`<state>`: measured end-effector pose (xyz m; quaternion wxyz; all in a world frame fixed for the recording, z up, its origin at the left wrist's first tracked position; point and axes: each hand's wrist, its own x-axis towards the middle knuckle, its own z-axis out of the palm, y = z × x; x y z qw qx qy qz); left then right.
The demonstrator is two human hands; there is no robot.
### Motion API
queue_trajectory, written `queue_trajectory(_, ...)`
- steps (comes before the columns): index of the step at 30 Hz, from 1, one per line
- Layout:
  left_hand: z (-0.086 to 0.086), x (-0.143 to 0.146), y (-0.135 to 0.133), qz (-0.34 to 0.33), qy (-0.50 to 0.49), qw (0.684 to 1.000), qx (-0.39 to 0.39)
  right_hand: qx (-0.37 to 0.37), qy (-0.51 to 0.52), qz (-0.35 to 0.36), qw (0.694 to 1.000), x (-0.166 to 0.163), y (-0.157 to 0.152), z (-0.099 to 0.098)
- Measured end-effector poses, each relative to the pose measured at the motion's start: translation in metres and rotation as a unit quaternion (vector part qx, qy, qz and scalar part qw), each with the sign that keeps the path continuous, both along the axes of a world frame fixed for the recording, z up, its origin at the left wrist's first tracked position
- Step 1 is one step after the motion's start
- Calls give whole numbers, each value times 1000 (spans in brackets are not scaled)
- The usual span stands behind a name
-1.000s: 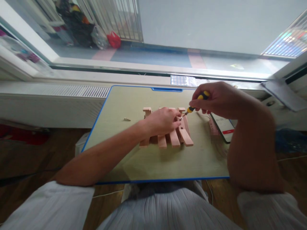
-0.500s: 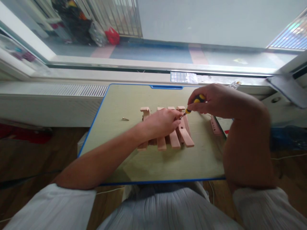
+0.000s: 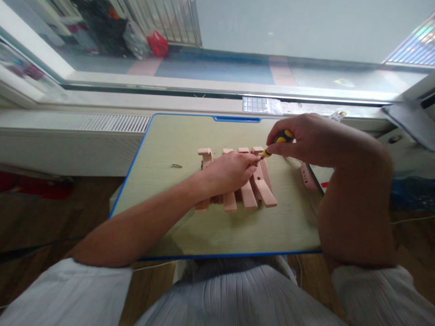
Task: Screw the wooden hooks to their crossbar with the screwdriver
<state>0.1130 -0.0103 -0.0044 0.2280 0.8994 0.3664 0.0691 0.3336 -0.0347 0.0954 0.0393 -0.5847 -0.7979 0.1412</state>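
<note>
Head view: the pale, slatted wooden frame (image 3: 267, 194) lies near the middle of the light-wood worktop with blue edging (image 3: 163, 140). Left hand (image 3: 231, 171) rests across the slats, fingertips gathered beside the screwdriver's tip; whether they pinch anything cannot be determined. Right hand (image 3: 299, 136) grips the handle of a yellow-and-black screwdriver (image 3: 283, 136), held tilted, its tip at the frame's right-hand slat near the far end. A dark round hole (image 3: 258, 178) shows nearer on that slat. One slender metal screw (image 3: 177, 165) lies on the worktop, left of the frame, apart from it.
</note>
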Motion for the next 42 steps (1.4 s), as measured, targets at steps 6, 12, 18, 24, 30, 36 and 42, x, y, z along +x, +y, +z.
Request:
queue_trajectory(6, -5, -2, 1, 2, 0, 1000, 3, 17, -22, 7, 1000, -5, -3, -2)
queue_trajectory(12, 2, -1, -1, 2, 5, 1000, -1, 22, -17, 21, 999, -8, 0, -3)
queue_trajectory(18, 4, 0, -1, -3, -6, 1000, 3, 44, -9, 17, 999, -11, -2, -5)
queue_trajectory(24, 1, 1, 1, 3, 3, 1000, 8, 71, -24, 10, 997, -15, -6, -6)
queue_trajectory(30, 1, 0, 2, -17, 10, 1000, 8, 80, -59, 0, 995, -21, -6, -6)
queue_trajectory(36, -1, 1, 3, -21, 16, 1000, 14, 68, -18, -6, 998, -21, -3, -10)
queue_trajectory(42, -2, 1, 3, -15, 19, 1000, 4, 51, 18, 25, 998, -18, -7, -10)
